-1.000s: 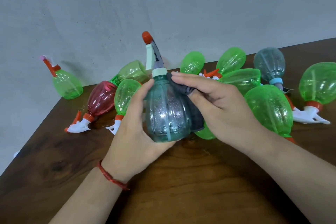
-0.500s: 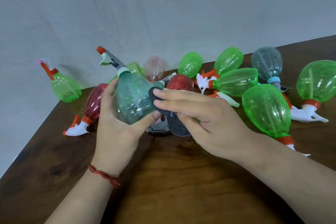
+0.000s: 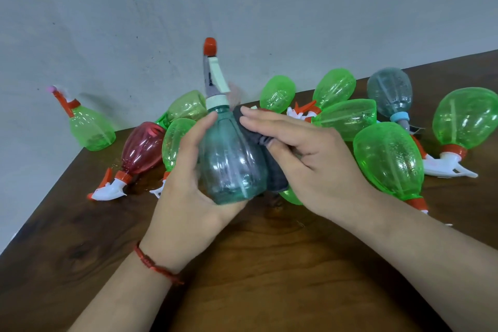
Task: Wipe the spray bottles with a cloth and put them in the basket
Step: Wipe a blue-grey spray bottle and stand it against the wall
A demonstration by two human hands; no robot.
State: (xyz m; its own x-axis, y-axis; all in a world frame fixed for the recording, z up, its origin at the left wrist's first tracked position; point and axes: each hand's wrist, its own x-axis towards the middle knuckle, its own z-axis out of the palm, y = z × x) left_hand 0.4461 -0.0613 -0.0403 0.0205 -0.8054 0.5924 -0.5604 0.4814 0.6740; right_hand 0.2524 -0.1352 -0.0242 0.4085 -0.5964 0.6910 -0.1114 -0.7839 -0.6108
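My left hand (image 3: 186, 188) grips a teal see-through spray bottle (image 3: 230, 162) upright above the table, its white trigger head and orange nozzle tip (image 3: 210, 46) pointing up. My right hand (image 3: 304, 153) holds a dark grey cloth (image 3: 275, 170) against the bottle's right side, fingers laid flat over the cloth near the neck. Most of the cloth is hidden between hand and bottle. No basket is in view.
Several green spray bottles lie on the brown wooden table (image 3: 269, 264) behind my hands, with a red bottle (image 3: 141, 149) at left and a grey-blue one (image 3: 390, 91) at back right. One green bottle (image 3: 89, 129) stands by the table's left edge. A grey wall rises behind.
The teal bottle, tilted to the left half a second ago, is upright again, and my right hand with the cloth has slid up toward its neck.
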